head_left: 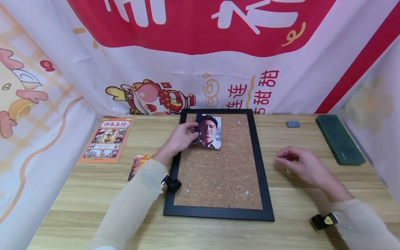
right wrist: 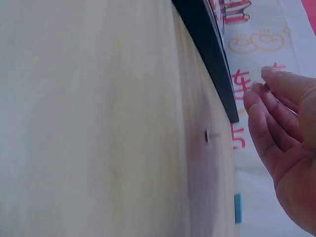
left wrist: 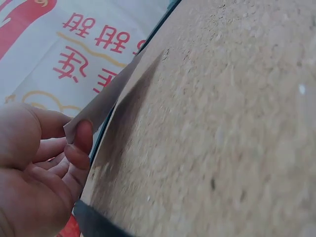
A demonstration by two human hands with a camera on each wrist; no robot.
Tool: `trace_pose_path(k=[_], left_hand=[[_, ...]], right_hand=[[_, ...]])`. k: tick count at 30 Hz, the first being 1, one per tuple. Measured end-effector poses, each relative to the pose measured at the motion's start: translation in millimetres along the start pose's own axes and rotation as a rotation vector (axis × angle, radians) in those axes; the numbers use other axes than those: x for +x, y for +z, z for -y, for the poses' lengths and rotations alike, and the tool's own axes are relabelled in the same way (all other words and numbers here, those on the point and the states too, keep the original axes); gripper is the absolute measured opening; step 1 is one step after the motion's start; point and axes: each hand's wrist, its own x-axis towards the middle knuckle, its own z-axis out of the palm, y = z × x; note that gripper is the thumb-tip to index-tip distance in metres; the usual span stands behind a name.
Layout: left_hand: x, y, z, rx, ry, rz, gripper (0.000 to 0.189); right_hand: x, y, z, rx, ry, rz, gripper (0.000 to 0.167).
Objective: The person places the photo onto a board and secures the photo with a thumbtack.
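Observation:
My left hand (head_left: 184, 136) pinches the left edge of a portrait photo (head_left: 212, 140) between thumb and fingers. The print lies over the upper left of a black-framed cork board (head_left: 225, 177). From the left wrist view, the photo's plain back (left wrist: 101, 101) tilts up off the cork. To the right of the board, my right hand (head_left: 298, 162) hovers above the table, fingers loosely bent; nothing shows clearly between its fingertips. Below it on the wood lies a small shiny thumbtack (right wrist: 207, 136).
An orange booklet (head_left: 104, 140) lies at the back left. A colourful picture (head_left: 139, 165) is partly hidden by my left sleeve. On the right are a small blue block (head_left: 293, 124) and a dark green case (head_left: 340, 140). Printed cloth (head_left: 175, 62) hangs behind the table.

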Motion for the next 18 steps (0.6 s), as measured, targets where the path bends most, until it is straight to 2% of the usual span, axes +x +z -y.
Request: trace_pose_path(k=[5, 11, 18], left_hand=[[4.9, 5.6, -2.3, 0.056, 0.020, 0.016, 0.050], [9.2, 11.0, -7.3, 0.108, 0.038, 0.037, 0.051], [14.8, 18.4, -9.1, 0.282, 0.112, 0.030, 0.052]], right_hand=[[8.1, 3, 12, 0.071, 0.036, 0.004, 0.030], [21.6, 9, 28, 0.140, 0.056, 0.010, 0.029], [42.9, 17, 44, 0.229, 0.050, 0.045, 0.026]])
